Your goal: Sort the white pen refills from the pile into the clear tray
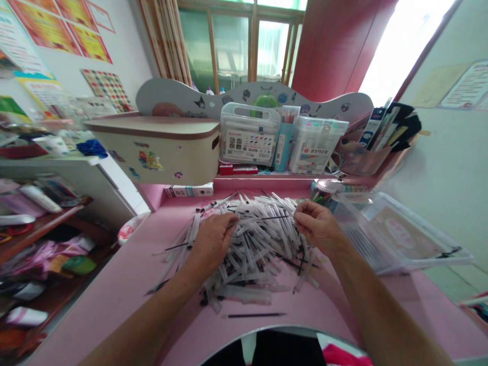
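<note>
Pink bench (114,292) noted beneath both hands, carrying a loose heap of translucent pen tubes (247,259) between and around them. Left hand (210,238): fingers closed, pinching one end of a slim rod (277,217). Right hand (314,223): thumb and fingers closed on the opposite end. The rod spans the gap between the hands, roughly level, above the heap; its stretch nearer the left hand is pale, that nearer the right hand dark. Whether it is one piece or two cannot be determined. One thin dark stick (254,315) lies apart from the heap, closer to the person than either hand. Right of the right hand: a clear plastic box (375,254). Beyond the right hand: a jar (326,187). Beyond the left hand: a cream storage box (163,160) bearing stickers.
</note>
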`<state>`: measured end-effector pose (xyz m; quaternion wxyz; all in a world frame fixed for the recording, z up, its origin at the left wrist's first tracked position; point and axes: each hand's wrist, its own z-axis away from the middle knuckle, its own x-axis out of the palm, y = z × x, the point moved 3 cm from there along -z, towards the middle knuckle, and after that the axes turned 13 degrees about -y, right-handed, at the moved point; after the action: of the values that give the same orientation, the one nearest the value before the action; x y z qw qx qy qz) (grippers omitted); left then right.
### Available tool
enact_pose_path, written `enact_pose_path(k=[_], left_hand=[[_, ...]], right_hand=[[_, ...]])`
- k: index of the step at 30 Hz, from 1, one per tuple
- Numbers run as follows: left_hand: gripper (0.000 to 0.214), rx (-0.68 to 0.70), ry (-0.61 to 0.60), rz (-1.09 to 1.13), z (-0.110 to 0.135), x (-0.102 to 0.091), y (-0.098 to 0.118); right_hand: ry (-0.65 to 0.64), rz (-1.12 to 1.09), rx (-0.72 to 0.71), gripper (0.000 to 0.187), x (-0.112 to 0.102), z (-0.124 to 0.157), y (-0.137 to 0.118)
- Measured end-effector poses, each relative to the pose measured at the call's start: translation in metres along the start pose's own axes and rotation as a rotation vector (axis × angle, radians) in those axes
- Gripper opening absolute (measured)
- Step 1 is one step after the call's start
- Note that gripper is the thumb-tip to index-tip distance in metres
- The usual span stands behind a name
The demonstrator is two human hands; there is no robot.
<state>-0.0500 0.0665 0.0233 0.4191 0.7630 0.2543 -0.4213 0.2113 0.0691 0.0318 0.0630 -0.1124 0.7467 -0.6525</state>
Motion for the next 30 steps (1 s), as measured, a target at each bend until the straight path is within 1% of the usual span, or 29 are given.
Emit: enact_pose_path(k=[3,6,8,10,12,14,16,19,24,30], left_hand=[[0.02,0.012,-0.009,-0.043,0.001,-0.002,0.005],[0.018,0.086,0.02,0.002,0.002,-0.006,0.01],[0.018,0.121,0.037,0.074,0.002,-0.008,0.011],[0.016,0.093,0.043,0.161,0.002,-0.01,0.009],[0.016,0.017,0.047,0.262,0.002,-0.012,0.006],[0.018,-0.07,0.058,0.366,0.002,-0.013,0.003],[0.021,-0.128,0.068,0.457,0.003,-0.013,0.002],[0.024,-0.145,0.073,0.514,0.003,-0.013,0.004],[0.02,-0.107,0.086,0.435,0.004,-0.014,0.007],[0.018,-0.092,0.071,0.399,0.004,-0.013,0.008]], right_hand=[[0.037,0.12,-0.044,0.017,0.015,0.002,0.005],[0.048,0.233,-0.085,0.014,0.031,0.005,0.01],[0.034,0.265,-0.131,0.018,0.04,0.007,0.014],[0.04,0.339,-0.192,0.026,0.046,0.008,0.016],[0.025,0.53,-0.251,0.028,0.051,0.009,0.017],[-0.042,0.804,-0.278,0.023,0.059,0.008,0.02],[-0.106,1.046,-0.263,0.025,0.068,0.006,0.025],[-0.132,1.265,-0.222,0.029,0.077,0.002,0.032],[-0.152,1.417,-0.206,0.025,0.084,-0.003,0.04],[-0.161,1.415,-0.184,0.02,0.083,-0.004,0.04]])
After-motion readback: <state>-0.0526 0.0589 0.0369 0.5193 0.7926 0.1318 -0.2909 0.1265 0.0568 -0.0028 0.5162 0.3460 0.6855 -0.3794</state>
